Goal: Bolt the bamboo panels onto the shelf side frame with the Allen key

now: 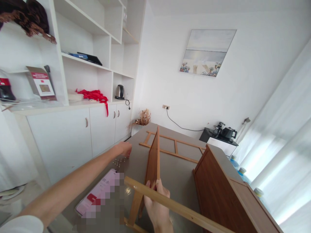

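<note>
White shelving unit (pixel 61 64) at left, red fabric (pixel 93 95) and metal kettle (pixel 120 91) on its shelves; framed picture (pixel 207 53) on back wall, pale curtain (pixel 279 106) at right. Gray surface (pixel 179 171) carries wooden parts.

Left hand (pixel 124 149) reaches to the left edge of the surface, fingers bent downward just beside a small group of screws (pixel 119 165). Cannot tell whether the fingers are closed on a screw; fingertips not clear. Right hand (pixel 157 208) comes in from the near side, fingers gripping the near end of a narrow wooden board (pixel 153 158). Board stands on its long side over the middle of the surface, pointing toward the far edge.

Light wood frame (pixel 170 201) is in the foreground at the near edge, its rail crossing in front of the right hand; contact between the two unclear. Ladder-like frame (pixel 176 147) lies flat near the far edge, partly hidden behind the board. Brown wooden panel piece (pixel 218 187) sits along the right edge, tilted in view, apart from the board. Phone (pixel 97 191) lies face up by the left edge, nearer than the screws, digits on screen; its right part pixelated.
</note>
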`<state>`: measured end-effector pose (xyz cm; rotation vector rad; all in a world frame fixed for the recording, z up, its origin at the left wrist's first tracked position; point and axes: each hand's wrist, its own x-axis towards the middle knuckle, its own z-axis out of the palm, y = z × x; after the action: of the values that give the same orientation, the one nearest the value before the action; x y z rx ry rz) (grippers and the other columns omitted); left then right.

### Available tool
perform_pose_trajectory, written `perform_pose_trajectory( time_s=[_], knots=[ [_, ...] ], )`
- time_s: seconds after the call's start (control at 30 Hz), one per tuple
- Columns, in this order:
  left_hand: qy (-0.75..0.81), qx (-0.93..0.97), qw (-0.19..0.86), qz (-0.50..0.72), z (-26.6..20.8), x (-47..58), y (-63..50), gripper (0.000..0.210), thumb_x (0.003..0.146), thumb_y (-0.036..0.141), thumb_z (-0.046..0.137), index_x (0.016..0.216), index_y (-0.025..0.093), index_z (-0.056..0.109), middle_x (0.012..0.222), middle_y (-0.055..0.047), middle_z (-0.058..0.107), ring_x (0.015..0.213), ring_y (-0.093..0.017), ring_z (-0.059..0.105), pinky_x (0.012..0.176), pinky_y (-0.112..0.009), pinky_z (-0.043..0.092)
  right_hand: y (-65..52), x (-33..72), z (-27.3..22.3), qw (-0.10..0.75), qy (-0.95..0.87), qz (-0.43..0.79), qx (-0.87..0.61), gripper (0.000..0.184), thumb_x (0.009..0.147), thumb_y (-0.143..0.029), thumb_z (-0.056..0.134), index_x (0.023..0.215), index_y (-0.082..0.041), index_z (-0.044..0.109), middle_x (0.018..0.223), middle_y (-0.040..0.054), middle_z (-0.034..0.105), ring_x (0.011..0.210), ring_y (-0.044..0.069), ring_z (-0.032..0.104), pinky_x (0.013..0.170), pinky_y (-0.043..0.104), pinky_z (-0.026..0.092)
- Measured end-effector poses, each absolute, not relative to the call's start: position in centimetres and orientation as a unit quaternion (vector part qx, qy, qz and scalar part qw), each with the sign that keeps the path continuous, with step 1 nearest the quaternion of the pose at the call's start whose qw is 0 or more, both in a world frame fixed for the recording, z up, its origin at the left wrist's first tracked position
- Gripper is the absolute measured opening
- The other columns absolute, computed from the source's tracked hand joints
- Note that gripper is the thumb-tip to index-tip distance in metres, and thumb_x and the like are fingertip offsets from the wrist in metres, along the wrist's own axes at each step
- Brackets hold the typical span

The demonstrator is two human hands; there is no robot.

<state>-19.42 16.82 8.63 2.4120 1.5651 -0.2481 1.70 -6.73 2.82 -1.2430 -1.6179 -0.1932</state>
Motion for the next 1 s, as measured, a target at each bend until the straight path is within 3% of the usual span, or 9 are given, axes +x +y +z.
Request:
perform_pose_trajectory(
  time_s=[0.2,0.37,0.47,0.53,0.67,0.8,1.0],
  knots=[
    [0.498,0.852,0.16,-0.014,10.6,-18.8,15.9,0.034,0.098,0.036,0.061,0.126,0.016,0.059,0.127,-0.01,0.062,0.108,-0.023,0.064,0.091,-0.045,0.057,-6.8,1.3,2.9,0.508,-0.674,-0.045,-0.534,0.027,0.094,-0.027,0.053,0.073,-0.025,0.036,0.053,-0.0098,0.044,0.042,0.008,0.043,0.048,0.02,0.031],
    [0.443,0.866,0.215,0.091,14.9,-19.2,14.2,0.034,0.098,0.038,0.061,0.123,0.015,0.061,0.122,-0.009,0.063,0.105,-0.024,0.065,0.089,-0.043,0.057,-6.8,0.9,2.8,0.5,-0.678,0.002,-0.539,0.022,0.093,-0.027,0.051,0.074,-0.026,0.041,0.053,-0.0094,0.045,0.042,0.009,0.045,0.046,0.02,0.032],
    [0.395,0.87,0.246,0.165,18.6,-19.8,11.9,0.032,0.099,0.041,0.058,0.116,0.014,0.063,0.109,-0.007,0.067,0.091,-0.019,0.067,0.08,-0.037,0.058,-6.8,0.9,2.6,0.507,-0.673,0.022,-0.538,0.014,0.09,-0.022,0.051,0.077,-0.025,0.045,0.055,-0.0085,0.049,0.044,0.01,0.049,0.047,0.02,0.035],
    [0.356,0.869,0.261,0.223,20.9,-20.0,9.6,0.038,0.103,0.048,0.047,0.107,0.014,0.064,0.097,-0.006,0.07,0.078,-0.014,0.065,0.073,-0.031,0.056,-6.8,0.8,2.5,0.513,-0.668,0.03,-0.538,0.01,0.089,-0.021,0.051,0.08,-0.024,0.048,0.057,-0.008,0.052,0.046,0.01,0.051,0.047,0.019,0.036],
    [0.279,0.865,0.28,0.31,24.0,-19.6,3.4,0.042,0.102,0.054,0.046,0.11,0.016,0.064,0.099,-0.007,0.073,0.076,-0.012,0.064,0.071,-0.026,0.053,-6.9,0.4,2.6,0.527,-0.654,0.03,-0.541,0.012,0.092,-0.025,0.05,0.08,-0.024,0.049,0.056,-0.0085,0.048,0.046,0.01,0.05,0.047,0.018,0.038],
    [0.201,0.891,0.289,0.286,25.1,-18.0,-1.8,0.025,0.092,0.042,0.068,0.101,0.02,0.075,0.098,-0.005,0.075,0.084,-0.014,0.066,0.078,-0.026,0.053,-7.0,0.1,2.9,0.541,-0.645,0.017,-0.54,0.014,0.092,-0.026,0.05,0.078,-0.024,0.048,0.055,-0.0089,0.048,0.045,0.01,0.048,0.048,0.02,0.039],
    [0.121,0.942,0.211,0.232,25.3,-15.9,-3.5,0.011,0.089,0.025,0.073,0.096,0.025,0.081,0.103,-0.003,0.075,0.088,-0.013,0.069,0.08,-0.023,0.052,-7.1,0.1,3.1,0.549,-0.643,0.0,-0.534,0.021,0.092,-0.028,0.051,0.073,-0.025,0.042,0.053,-0.0086,0.046,0.045,0.011,0.045,0.049,0.021,0.036]
  ],
)
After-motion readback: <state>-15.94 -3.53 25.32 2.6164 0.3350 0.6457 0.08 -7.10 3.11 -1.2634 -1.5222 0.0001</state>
